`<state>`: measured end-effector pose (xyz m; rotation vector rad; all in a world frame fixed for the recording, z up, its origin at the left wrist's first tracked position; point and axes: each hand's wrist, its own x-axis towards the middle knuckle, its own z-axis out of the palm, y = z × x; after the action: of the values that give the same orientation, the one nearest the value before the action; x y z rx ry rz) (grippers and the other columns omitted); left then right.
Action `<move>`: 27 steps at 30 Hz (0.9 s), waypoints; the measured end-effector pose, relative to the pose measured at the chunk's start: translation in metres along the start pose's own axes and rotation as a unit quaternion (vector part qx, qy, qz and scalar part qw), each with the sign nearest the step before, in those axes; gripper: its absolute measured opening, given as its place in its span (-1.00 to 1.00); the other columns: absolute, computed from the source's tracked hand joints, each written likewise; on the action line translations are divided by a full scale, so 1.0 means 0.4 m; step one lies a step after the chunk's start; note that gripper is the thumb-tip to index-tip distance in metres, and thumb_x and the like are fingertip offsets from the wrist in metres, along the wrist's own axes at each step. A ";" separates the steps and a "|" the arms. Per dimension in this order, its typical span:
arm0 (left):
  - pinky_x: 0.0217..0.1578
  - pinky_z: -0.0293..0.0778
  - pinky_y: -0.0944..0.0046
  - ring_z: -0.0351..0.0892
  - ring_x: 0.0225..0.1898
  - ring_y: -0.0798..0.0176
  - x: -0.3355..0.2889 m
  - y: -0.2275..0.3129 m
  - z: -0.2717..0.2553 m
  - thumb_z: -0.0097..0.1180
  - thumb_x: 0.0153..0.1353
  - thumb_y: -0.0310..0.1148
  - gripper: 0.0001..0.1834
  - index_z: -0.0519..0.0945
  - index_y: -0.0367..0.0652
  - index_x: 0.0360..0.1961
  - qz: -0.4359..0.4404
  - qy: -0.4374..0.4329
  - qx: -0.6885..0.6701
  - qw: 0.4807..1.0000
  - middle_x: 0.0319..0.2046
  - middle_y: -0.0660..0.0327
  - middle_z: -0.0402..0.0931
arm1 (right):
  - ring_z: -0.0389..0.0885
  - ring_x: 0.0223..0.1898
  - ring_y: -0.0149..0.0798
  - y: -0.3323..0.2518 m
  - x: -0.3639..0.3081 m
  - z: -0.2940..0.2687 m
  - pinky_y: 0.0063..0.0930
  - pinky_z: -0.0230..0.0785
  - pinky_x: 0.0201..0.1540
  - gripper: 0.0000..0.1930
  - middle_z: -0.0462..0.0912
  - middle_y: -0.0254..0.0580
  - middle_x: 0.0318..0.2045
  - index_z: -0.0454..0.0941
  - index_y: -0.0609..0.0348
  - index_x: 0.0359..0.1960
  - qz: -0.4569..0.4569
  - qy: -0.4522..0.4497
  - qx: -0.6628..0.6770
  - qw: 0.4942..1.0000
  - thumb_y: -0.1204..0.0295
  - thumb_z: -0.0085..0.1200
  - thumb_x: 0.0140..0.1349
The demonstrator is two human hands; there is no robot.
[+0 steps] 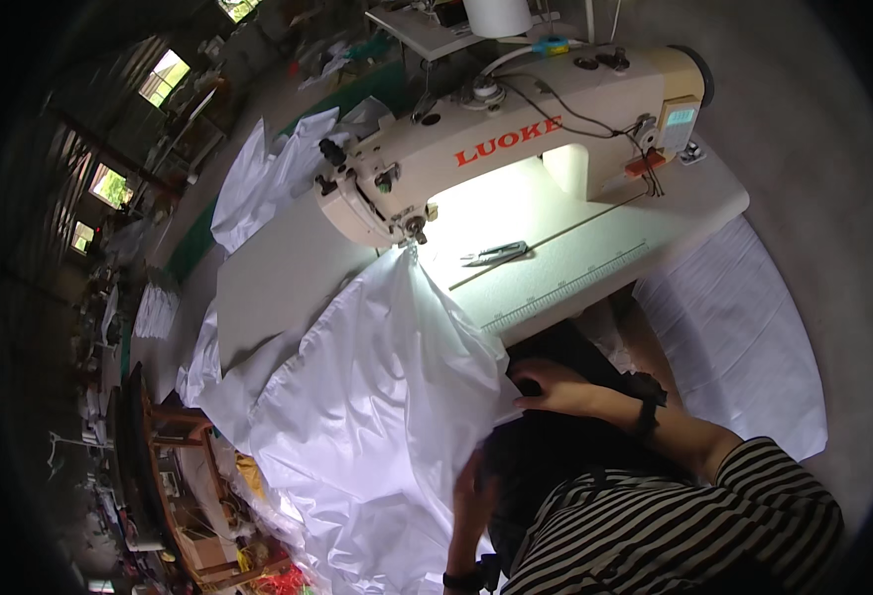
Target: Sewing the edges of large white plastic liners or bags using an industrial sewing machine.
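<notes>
White shiny fabric (357, 377) hangs in folds from the needle area of the sewing machine (516, 129) over the near table edge and down to my lap. At the fabric's right edge, the fingers of my right hand (553, 387) are curled closed on its margin. Lower down, my left hand (471, 493) is beside the same edge, smeared by motion; its fingers cannot be made out. Small thread snips (496, 255) lie on the lit machine bed, under the arm.
The pale sewing table (694, 218) has a ruler printed along its near edge. More white cloth lies behind the machine head (283, 164) and hangs at the right (739, 327). At lower left stands a wooden frame (174, 476) with plastic and red scraps about it.
</notes>
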<state>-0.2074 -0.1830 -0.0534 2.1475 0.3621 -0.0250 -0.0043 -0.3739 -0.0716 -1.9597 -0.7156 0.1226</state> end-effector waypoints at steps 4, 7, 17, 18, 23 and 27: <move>0.29 0.21 -0.04 0.23 0.30 -0.26 -0.062 -0.100 -0.139 0.24 0.16 -0.48 -0.23 0.17 -0.22 0.37 -0.042 0.209 0.118 0.970 0.30 -0.13 0.21 | 0.61 -0.19 0.02 -0.031 -0.034 0.048 -0.25 0.42 -0.06 -0.76 0.64 -0.02 -0.24 0.60 0.24 -0.21 -0.030 -0.283 0.111 0.952 0.33 0.14 0.20; 0.31 0.16 -0.05 0.18 0.32 -0.27 -0.030 -0.111 -0.205 0.31 0.08 -0.46 -0.19 0.22 -0.24 0.35 0.020 0.274 0.151 0.949 0.28 -0.18 0.21 | 0.64 -0.29 0.03 -0.068 -0.105 0.012 -0.21 0.45 -0.14 -0.73 0.66 -0.01 -0.35 0.61 0.23 -0.17 0.040 -0.491 0.150 0.857 0.28 0.14 0.22; 0.03 0.47 0.19 0.62 -0.08 0.05 0.090 -0.268 -0.219 0.14 0.13 -0.61 -0.71 0.62 -0.20 -0.09 -0.083 0.349 -0.006 0.933 -0.14 0.04 0.63 | 0.65 -0.35 -0.01 -0.189 -0.142 -0.108 -0.22 0.51 -0.28 -0.87 0.63 -0.17 -0.38 0.58 0.14 -0.33 -0.057 -0.279 -0.111 0.952 0.36 0.15 0.18; -0.10 0.51 0.30 0.64 -0.20 0.18 0.056 -0.267 -0.243 0.12 0.20 -0.56 -0.79 0.64 -0.24 -0.13 -0.100 0.315 -0.016 0.944 -0.26 0.10 0.66 | 0.65 -0.37 0.00 -0.209 -0.123 -0.105 -0.24 0.51 -0.29 -0.88 0.63 -0.17 -0.38 0.57 0.16 -0.33 -0.086 -0.222 -0.093 0.967 0.39 0.16 0.19; 0.02 0.42 0.30 0.53 -0.04 0.31 -0.173 -0.192 -0.313 0.19 0.30 -0.20 -0.42 0.43 -0.38 0.21 -0.226 0.096 -0.462 0.852 -0.04 0.18 0.58 | 0.65 -0.29 -0.06 -0.283 -0.036 0.011 -0.37 0.51 -0.24 -0.83 0.64 -0.14 -0.28 0.57 0.21 -0.22 -0.102 -0.249 0.006 0.963 0.39 0.16 0.24; 0.01 0.46 0.24 0.55 -0.06 0.29 -0.217 -0.168 -0.287 0.14 0.34 -0.20 -0.51 0.47 -0.33 0.15 -0.163 -0.043 -0.400 0.901 -0.02 0.17 0.56 | 0.59 -0.07 -0.31 -0.306 -0.047 0.162 -0.40 0.47 -0.05 -0.55 0.63 -0.11 -0.10 0.42 0.32 0.13 0.067 -0.409 0.269 0.869 0.19 0.04 0.41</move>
<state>-0.3219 -0.0758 -0.0285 1.2503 0.5620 -0.1379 -0.0967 -0.2938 -0.0043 -1.3580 -0.9430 1.1681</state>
